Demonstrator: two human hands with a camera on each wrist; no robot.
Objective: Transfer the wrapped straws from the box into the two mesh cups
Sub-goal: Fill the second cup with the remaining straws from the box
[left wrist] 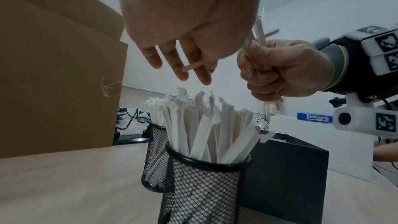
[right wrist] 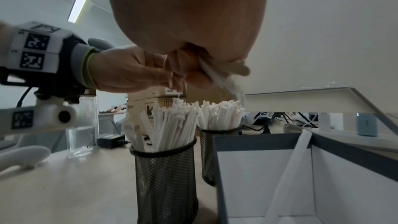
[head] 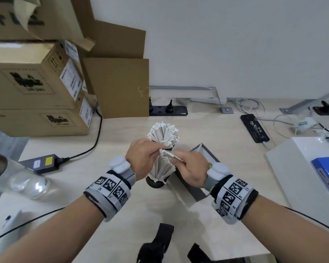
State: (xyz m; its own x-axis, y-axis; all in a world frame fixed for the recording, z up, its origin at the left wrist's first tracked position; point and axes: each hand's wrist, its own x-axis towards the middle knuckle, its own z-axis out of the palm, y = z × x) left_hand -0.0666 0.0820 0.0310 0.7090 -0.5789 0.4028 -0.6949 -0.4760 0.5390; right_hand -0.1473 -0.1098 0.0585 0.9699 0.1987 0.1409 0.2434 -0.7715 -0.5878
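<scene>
Two black mesh cups stand mid-table, the near cup [head: 156, 184] [left wrist: 204, 185] [right wrist: 165, 176] and the far cup [head: 169, 148] [left wrist: 155, 151] [right wrist: 206, 151], both packed with upright white wrapped straws [head: 163, 133]. Above the near cup my right hand [head: 190, 168] [left wrist: 284, 69] [right wrist: 189, 14] grips a small bunch of straws [head: 169, 154] [left wrist: 261, 35] [right wrist: 215, 74]. My left hand [head: 142, 156] [left wrist: 183, 31] [right wrist: 125, 72] meets it and pinches one end of that bunch. The dark grey box [head: 205, 147] [left wrist: 286, 164] [right wrist: 258, 168] sits just right of the cups; its white inside shows no straws.
Stacked cardboard boxes [head: 36, 88] fill the back left, with a power adapter [head: 42, 164] and a glass jar [head: 29, 183] in front of them. A power strip [head: 167, 111], a phone [head: 254, 128] and cables lie behind. A white case [head: 300, 168] stands right; black straps [head: 156, 243] lie near me.
</scene>
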